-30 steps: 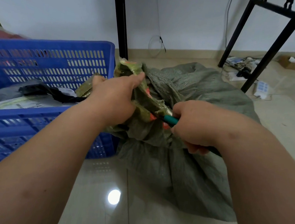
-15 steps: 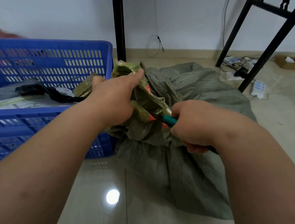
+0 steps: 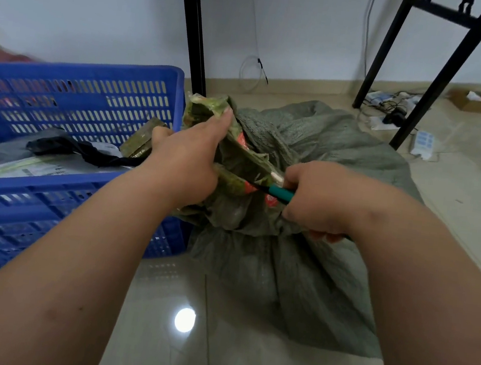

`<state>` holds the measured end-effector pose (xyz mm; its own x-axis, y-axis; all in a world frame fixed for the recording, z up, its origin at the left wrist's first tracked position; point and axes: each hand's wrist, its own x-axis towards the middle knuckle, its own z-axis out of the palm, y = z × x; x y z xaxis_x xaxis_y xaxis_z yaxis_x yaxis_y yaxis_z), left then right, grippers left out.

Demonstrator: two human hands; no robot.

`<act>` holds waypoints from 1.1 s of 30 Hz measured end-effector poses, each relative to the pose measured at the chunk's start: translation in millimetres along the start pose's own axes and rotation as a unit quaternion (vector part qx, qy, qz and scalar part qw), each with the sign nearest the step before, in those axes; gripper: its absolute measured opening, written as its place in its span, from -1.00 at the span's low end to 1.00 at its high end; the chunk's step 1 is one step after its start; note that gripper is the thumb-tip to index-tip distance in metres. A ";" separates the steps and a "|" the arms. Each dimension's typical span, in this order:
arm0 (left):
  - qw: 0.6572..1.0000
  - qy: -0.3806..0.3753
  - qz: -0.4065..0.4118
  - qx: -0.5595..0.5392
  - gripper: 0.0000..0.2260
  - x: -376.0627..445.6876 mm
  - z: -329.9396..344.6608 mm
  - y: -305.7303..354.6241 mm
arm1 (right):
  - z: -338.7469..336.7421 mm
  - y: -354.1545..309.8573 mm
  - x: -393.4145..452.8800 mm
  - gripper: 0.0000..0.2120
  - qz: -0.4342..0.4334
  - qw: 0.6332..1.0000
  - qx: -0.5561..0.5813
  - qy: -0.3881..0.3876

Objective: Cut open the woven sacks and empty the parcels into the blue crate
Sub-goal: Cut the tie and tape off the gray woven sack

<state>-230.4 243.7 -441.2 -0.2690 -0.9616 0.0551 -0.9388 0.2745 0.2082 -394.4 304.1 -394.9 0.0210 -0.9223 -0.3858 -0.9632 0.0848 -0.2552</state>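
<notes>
A grey-green woven sack [image 3: 298, 268] lies slumped on the floor at centre, its body spreading toward 5 o'clock and its neck bunched and twisted upward. The gathered mouth [image 3: 211, 112], wrapped in crumpled green tape with orange patches, points to 11 o'clock. Touching the sack at 9 o'clock stands the blue crate [image 3: 59, 190], slotted walls upright, holding grey and white parcels [image 3: 32, 166] and one black bag [image 3: 68, 146] lying flat inside.

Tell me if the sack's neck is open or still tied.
Still tied: the left hand grips the bunched neck of the sack.
</notes>
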 end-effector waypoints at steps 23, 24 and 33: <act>0.999 -0.011 0.040 0.008 -0.10 -0.6 -7.7 -1.6 | -10.9 18.4 5.4 -0.90 0.031 0.997 0.065 0.036; 0.999 -0.006 0.040 0.015 -0.10 0.1 -7.6 -3.6 | -8.9 18.3 6.8 -0.89 0.032 0.997 0.056 0.035; 0.999 -0.004 0.035 -0.005 -0.09 -2.1 -7.5 3.6 | -5.6 12.3 5.4 -0.80 0.046 0.998 0.024 0.028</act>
<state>-231.6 246.7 -433.3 -0.3359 -0.9399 0.0613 -0.9155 0.3411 0.2134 -407.6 298.0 -395.1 -0.0833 -0.9295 -0.3592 -0.9462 0.1869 -0.2640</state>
